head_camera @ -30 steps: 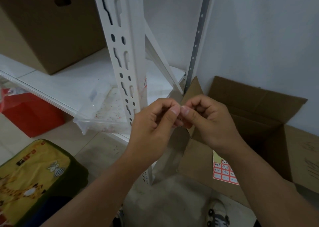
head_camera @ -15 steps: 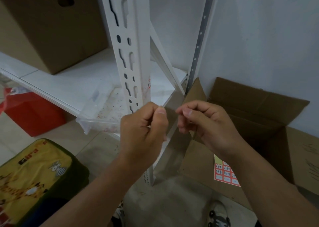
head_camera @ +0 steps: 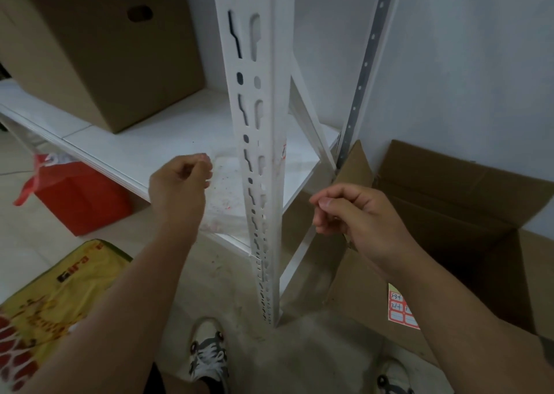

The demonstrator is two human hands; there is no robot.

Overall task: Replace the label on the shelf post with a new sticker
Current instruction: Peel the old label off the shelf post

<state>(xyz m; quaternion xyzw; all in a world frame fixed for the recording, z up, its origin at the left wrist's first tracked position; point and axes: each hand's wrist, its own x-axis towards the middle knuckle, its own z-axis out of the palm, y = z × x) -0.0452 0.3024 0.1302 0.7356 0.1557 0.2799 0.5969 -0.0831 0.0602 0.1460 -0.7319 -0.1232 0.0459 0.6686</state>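
**Red smears mark where the label sat on the post**

White perforated steel, the upright shelf post (head_camera: 263, 154) stands between the two hands, its lower face streaked with faint red residue beside the white shelf board's (head_camera: 168, 151) front right corner. The left hand (head_camera: 180, 190) hovers over that board's front edge, fingers curled with thumb against fingertips; whether a scrap of label is pinched there, I cannot tell. The right hand (head_camera: 356, 213) floats right of the post, thumb and forefinger tips together, nothing visibly between them.

The red-and-white sheet of paper stickers (head_camera: 401, 309) leans against the outer wall of the open brown cardboard box (head_camera: 449, 213) on the floor, partly hidden by the right forearm. A sticker should be feather-light, limp and tacky, likely to curl or stick to itself; best lifted by one corner with a nail, then held by its edges.

Room is tight: the post's diagonal brace, the box flap and the grey wall crowd the right side. The left is more open, above a red box (head_camera: 81, 199) and a yellow printed bag (head_camera: 51, 297).
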